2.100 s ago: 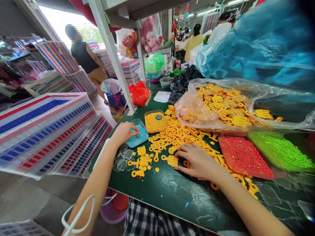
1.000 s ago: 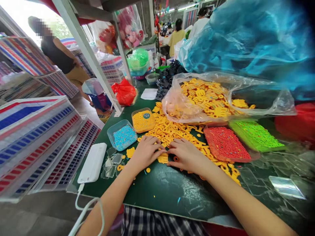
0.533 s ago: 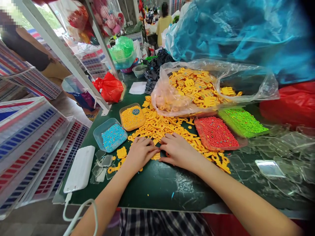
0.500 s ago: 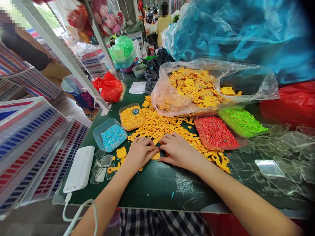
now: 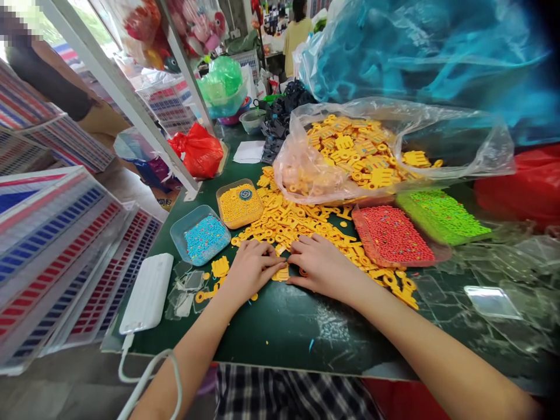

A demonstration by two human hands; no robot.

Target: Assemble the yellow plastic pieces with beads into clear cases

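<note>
My left hand (image 5: 252, 269) and my right hand (image 5: 321, 267) meet at the near edge of a pile of loose yellow plastic parts (image 5: 286, 221). Between them, low over the green table, is a small yellow plastic piece (image 5: 280, 273) with ridges like fingers. The thumbs and fingertips of both hands are closed on it, and they hide part of it. Left of my left hand lie another yellow hand-shaped piece (image 5: 220, 266) and some clear plastic squares (image 5: 184, 297).
Trays of blue beads (image 5: 201, 236), yellow beads (image 5: 240, 204), red beads (image 5: 391, 236) and green beads (image 5: 444, 216) surround the pile. Behind stands an open clear bag (image 5: 301, 166) of yellow parts. A white power bank (image 5: 146, 294) with a cable lies left; clear plates (image 5: 494, 300) lie right.
The whole view has shifted slightly, so things appear a little further right. Both hands stay together at the yellow piece, with only slight finger movement.
</note>
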